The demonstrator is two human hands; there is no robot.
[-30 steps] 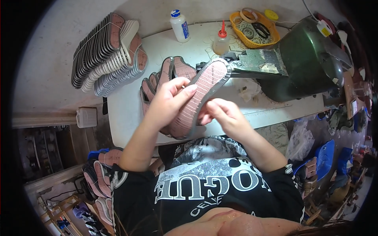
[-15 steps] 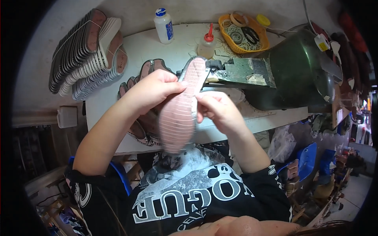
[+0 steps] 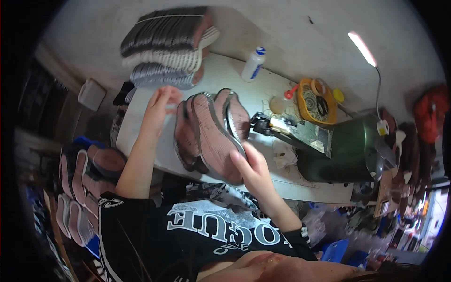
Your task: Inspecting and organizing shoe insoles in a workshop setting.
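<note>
While my right hand grips the pink sole near its close end, the thumb is laid across the upper face and the fingers are bent round the right edge, their tips largely hidden. My left hand has hold of nothing visible: it is raised, blurred, fingers loosely parted, and positioned to the left of the sole's far end. The governing relation is as follows: the sole's long axis slants from far left to near right, so it extends away and leftward from my right hand, plainly the nearer of the two. The sole is over the pile of pink soles; whether it touches that pile cannot be determined. Regarding edges, the sole's near end reaches the front edge of the white table in this view. On the right, the black head of the green machine stands close to the pile and limits sideways movement. Room is found leftward, where tabletop shows between the pile and my left forearm, and on the far side, toward the white bottle.
</note>
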